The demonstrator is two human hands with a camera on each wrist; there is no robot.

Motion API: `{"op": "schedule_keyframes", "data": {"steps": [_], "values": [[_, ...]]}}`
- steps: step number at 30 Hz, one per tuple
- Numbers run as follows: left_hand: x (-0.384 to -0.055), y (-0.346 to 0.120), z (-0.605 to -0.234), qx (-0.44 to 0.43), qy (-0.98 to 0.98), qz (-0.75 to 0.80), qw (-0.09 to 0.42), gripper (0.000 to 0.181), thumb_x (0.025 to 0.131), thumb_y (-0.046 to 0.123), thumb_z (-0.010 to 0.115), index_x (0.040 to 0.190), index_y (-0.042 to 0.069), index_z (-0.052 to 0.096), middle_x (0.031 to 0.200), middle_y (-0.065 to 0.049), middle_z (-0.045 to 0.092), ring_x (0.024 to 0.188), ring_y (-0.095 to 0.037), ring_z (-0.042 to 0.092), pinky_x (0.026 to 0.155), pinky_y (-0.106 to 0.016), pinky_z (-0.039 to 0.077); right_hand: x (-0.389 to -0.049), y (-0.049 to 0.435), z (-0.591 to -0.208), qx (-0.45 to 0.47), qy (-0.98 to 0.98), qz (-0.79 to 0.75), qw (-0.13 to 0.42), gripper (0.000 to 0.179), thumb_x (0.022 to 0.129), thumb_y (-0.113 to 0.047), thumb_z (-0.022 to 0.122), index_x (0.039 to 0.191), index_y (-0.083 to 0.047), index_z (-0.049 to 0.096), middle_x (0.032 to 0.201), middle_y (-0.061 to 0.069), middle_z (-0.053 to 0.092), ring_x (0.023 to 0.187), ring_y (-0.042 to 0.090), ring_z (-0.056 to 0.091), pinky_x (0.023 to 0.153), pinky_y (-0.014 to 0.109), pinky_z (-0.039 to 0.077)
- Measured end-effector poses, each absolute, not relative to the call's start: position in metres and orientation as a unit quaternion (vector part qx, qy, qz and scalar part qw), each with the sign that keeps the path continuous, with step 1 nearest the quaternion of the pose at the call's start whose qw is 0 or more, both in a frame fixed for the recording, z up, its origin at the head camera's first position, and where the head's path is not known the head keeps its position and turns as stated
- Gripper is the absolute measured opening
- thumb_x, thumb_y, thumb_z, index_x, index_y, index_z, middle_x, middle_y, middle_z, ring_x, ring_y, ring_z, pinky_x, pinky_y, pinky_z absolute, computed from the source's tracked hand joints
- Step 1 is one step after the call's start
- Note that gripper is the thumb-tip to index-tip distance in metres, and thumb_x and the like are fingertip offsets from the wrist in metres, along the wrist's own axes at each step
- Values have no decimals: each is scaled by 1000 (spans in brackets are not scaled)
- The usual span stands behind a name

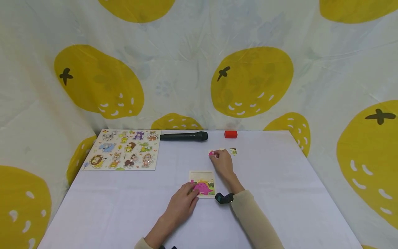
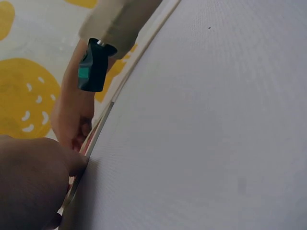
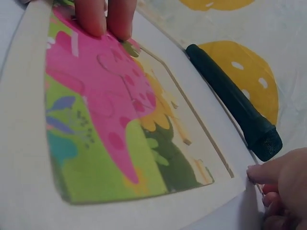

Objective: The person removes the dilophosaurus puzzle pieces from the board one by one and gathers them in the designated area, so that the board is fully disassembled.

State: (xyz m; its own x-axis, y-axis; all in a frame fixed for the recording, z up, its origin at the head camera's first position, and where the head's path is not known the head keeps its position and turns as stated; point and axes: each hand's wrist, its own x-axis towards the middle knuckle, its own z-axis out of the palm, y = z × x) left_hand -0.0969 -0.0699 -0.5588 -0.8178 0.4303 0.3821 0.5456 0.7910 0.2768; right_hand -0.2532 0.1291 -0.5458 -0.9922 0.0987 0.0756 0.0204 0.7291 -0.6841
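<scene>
A small jigsaw board [image 1: 202, 173] with a pale frame lies in front of me, partly filled with pieces showing a pink dinosaur [image 3: 115, 91]. The top strip of its recess is bare wood. My left hand [image 1: 183, 200] rests on the board's left side, and two fingertips [image 3: 91, 21] press on the picture in the right wrist view. Beyond the board, my right hand [image 1: 224, 163] pinches a small puzzle piece [image 1: 211, 153] with pink on it, low over the table. Just right of those fingers lies another puzzle piece [image 1: 233, 151], green and brown.
An animal peg puzzle board [image 1: 121, 150] lies at the back left of the white table [image 1: 124, 204]. Next to it is a black microphone [image 1: 183, 136]. A red block [image 1: 230, 134] sits near the back edge, before a curtain [image 1: 183, 69] with yellow fruit shapes.
</scene>
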Motion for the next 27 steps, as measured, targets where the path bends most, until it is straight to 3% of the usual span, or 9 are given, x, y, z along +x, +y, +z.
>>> {"op": "schedule_keyframes", "data": {"steps": [15,21,27], "values": [[-97,-69,-559,-259,-936,-191,144,29,94,26,69,119,12,73,131,-9,64,127,-25,58,107,-38,51,-260,127,-545,-40,-942,333,33,33,96,-29,67,119,-6,69,95,10,61,85,23,54,72,32,49],[-97,-70,-558,-264,-932,-194,153,28,93,25,69,117,11,74,130,-9,65,126,-25,59,106,-38,51,-251,128,-541,-33,-930,364,31,37,96,-30,67,124,-5,65,93,10,59,83,22,54,69,31,45],[-98,-71,-559,-267,-929,-194,169,27,92,24,71,115,11,74,127,-8,65,123,-25,60,105,-37,52,-237,127,-532,-22,-933,358,26,38,96,-27,65,126,-5,65,96,9,61,86,22,54,74,33,48]]}}
